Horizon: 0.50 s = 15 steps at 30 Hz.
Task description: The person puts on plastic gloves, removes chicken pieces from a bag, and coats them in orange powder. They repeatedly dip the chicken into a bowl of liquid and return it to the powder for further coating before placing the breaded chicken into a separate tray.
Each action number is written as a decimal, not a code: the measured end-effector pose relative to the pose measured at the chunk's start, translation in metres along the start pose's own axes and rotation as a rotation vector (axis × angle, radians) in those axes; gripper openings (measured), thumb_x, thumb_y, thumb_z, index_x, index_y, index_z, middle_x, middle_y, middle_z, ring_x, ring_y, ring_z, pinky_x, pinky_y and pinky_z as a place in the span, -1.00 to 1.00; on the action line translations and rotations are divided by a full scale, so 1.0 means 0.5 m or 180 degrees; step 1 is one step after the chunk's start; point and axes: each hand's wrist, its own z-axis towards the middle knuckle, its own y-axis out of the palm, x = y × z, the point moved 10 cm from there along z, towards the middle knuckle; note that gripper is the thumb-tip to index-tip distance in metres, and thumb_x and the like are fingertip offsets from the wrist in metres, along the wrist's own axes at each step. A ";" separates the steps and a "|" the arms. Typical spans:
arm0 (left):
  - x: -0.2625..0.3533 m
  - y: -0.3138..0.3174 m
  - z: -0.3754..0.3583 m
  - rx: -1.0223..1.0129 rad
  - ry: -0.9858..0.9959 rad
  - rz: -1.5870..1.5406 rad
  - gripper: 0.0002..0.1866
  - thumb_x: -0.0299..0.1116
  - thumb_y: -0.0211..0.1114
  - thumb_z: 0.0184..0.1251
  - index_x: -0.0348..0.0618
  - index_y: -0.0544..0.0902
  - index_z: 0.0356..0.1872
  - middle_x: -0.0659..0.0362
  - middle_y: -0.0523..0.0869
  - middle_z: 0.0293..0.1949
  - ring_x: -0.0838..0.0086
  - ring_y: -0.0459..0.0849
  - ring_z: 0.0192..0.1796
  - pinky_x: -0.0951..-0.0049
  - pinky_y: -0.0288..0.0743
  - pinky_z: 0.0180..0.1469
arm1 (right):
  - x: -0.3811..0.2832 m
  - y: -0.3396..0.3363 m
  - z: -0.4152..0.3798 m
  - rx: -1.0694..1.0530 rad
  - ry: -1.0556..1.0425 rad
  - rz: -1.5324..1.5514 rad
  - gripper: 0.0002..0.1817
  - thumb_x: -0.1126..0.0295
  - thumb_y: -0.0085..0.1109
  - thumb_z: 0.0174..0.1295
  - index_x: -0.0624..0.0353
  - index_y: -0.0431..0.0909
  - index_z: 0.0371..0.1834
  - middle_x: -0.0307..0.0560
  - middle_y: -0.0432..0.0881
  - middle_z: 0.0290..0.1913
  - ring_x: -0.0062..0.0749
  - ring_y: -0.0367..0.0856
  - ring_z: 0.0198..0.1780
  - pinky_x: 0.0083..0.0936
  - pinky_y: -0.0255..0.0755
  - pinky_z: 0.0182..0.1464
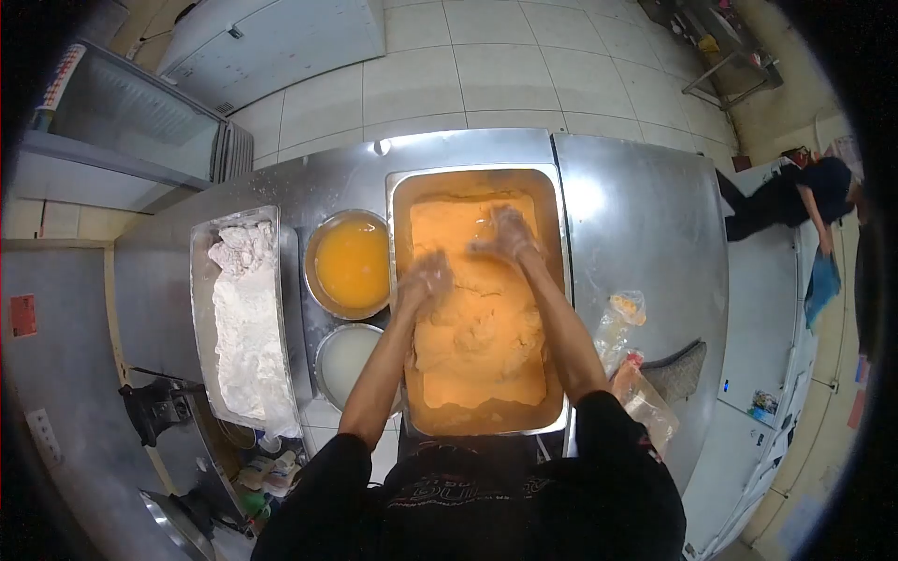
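A deep metal tray [398,201] holds a thick bed of orange powder [477,327], with lumps and a mound near its middle. Over the tray's left side is my left hand [427,280], dusted and blurred by motion, its fingers not clear. My right hand [505,234] is at the powder's upper right with its fingers spread, and nothing shows in its grasp. Left of the tray stand a bowl of orange liquid [352,265] and, below it, a bowl of cloudy whitish liquid [344,360], partly hidden by my left forearm.
A long tray of white flour [245,323] with floured pieces at its top stands at the left. Plastic bags [641,397] and a grey cloth [675,371] lie on the steel table [645,234] at the right. Another person [804,196] holds a blue cloth [822,287] at far right.
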 end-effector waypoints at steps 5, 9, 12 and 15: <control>0.003 -0.137 0.120 0.0398 -0.0104 0.0793 -0.57 -0.47 -0.01 0.29 -0.23 0.41 0.20 -0.01 0.56 0.08 0.36 0.57 0.09 0.41 0.49 0.07 | -0.159 0.097 -0.001 -0.0561 -0.1057 0.0049 -0.23 -0.32 0.32 -0.22 0.32 0.60 -0.36 0.22 0.61 -0.33 -0.09 0.60 -0.17 -0.26 0.46 -0.06; -0.025 -0.037 0.077 0.0299 -0.0013 0.0002 -0.57 -0.38 0.02 0.23 -0.28 0.45 0.14 -0.11 0.60 -0.03 0.12 0.57 0.02 0.23 0.44 0.08 | -0.152 0.120 -0.072 -0.1679 -0.1035 0.0036 -0.21 -0.35 0.25 -0.16 0.29 0.62 -0.29 0.31 0.60 -0.36 0.01 0.59 -0.13 -0.23 0.40 0.03; 0.062 0.004 -0.135 0.2295 0.1069 0.0457 -0.57 -0.42 0.05 0.14 -0.39 0.46 0.06 -0.20 0.61 -0.10 -0.01 0.59 -0.08 0.20 0.45 0.00 | -0.009 0.110 -0.163 -0.0712 -0.0069 -0.0494 -0.11 -0.36 0.16 -0.06 0.27 0.47 0.07 0.41 0.56 -0.17 0.13 0.53 0.00 -0.21 0.33 0.17; 0.058 0.096 -0.160 0.1345 0.0084 -0.0148 -0.56 -0.43 0.05 0.16 -0.43 0.44 0.09 -0.22 0.61 -0.13 -0.01 0.59 -0.10 0.16 0.42 0.04 | 0.057 0.195 -0.279 0.0280 0.0920 -0.0283 0.02 -0.37 0.10 -0.01 0.23 0.18 0.34 0.46 0.42 0.07 0.16 0.43 0.15 -0.23 0.29 0.23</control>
